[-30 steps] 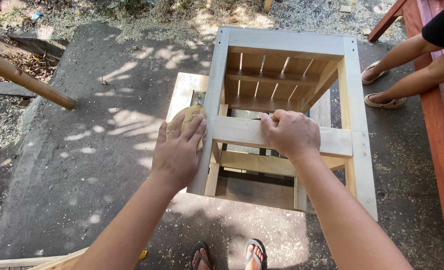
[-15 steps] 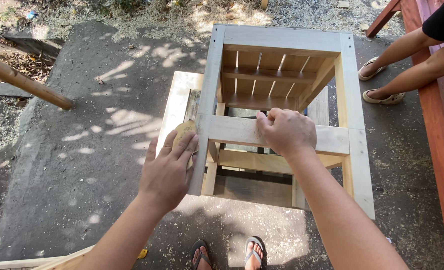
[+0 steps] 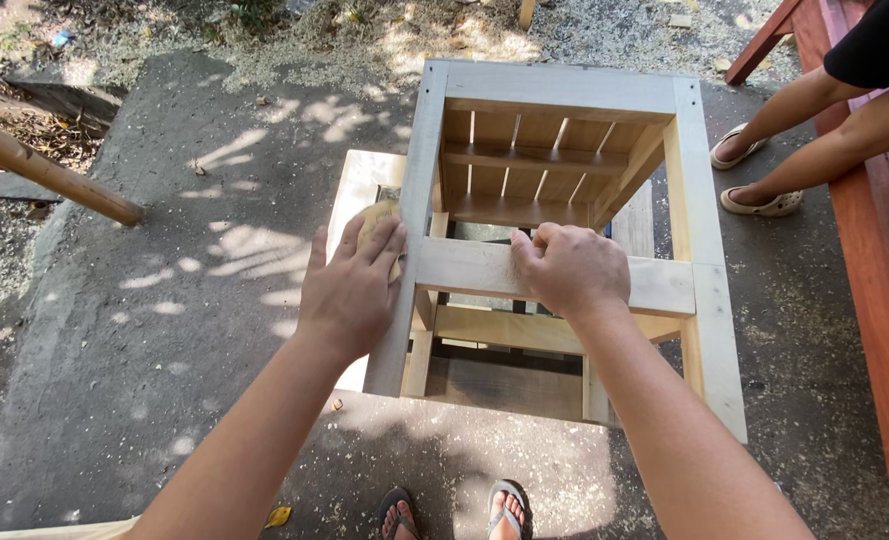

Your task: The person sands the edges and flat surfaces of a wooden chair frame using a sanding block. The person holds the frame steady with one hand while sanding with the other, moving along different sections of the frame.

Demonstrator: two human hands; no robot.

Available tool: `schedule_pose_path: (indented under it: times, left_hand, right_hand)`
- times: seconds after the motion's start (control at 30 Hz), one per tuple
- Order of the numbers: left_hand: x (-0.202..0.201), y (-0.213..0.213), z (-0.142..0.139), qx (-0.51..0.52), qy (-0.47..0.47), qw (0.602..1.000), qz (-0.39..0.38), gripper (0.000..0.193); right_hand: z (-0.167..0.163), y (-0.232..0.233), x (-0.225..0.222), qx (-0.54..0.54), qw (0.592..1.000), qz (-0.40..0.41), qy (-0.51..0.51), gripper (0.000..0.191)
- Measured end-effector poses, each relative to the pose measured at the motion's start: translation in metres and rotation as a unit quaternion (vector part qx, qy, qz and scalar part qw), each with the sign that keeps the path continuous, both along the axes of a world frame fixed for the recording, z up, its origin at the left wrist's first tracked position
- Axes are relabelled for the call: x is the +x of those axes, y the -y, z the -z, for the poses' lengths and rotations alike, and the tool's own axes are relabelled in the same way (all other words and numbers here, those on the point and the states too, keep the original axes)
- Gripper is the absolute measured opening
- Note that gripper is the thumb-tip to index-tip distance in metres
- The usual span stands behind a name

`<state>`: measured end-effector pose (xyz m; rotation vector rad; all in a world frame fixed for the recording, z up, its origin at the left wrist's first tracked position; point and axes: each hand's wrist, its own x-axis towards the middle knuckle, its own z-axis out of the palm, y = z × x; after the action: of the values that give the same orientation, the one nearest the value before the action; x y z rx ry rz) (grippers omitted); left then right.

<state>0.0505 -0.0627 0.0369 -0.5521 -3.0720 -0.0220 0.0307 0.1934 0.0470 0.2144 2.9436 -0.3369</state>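
Left hand (image 3: 349, 290) presses a sanding pad (image 3: 377, 222) against the wooden frame (image 3: 554, 280); right hand (image 3: 569, 268) clenched over its rail. A slip could mean splinters.

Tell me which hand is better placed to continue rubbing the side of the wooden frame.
Probably the left hand: it presses the sanding pad flat against the wooden frame side. The right hand grips the cross rail, holding no pad.
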Motion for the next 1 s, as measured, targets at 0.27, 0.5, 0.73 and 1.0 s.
schedule_pose_path:
  times: [0.27, 0.5, 0.73, 1.0]
  left_hand:
    - [0.068, 0.029, 0.025, -0.011, -0.017, 0.999, 0.035, 0.054]
    - [-0.021, -0.003, 0.028, 0.016, 0.015, 1.000, -0.001, 0.054]
    - [0.072, 0.018, 0.002, -0.014, -0.016, 0.999, 0.034, 0.056]
    - [-0.019, -0.007, 0.026, 0.020, -0.018, 1.000, 0.013, 0.057]
  right_hand:
    - [0.002, 0.000, 0.000, -0.005, 1.000, 0.011, -0.011, 0.051]
    - [-0.003, -0.001, 0.000, -0.008, 1.000, 0.013, -0.014, 0.050]
    - [-0.003, 0.001, 0.001, 0.006, 1.000, 0.011, -0.014, 0.050]
    - [0.001, -0.002, 0.002, 0.009, 1.000, -0.001, -0.022, 0.052]
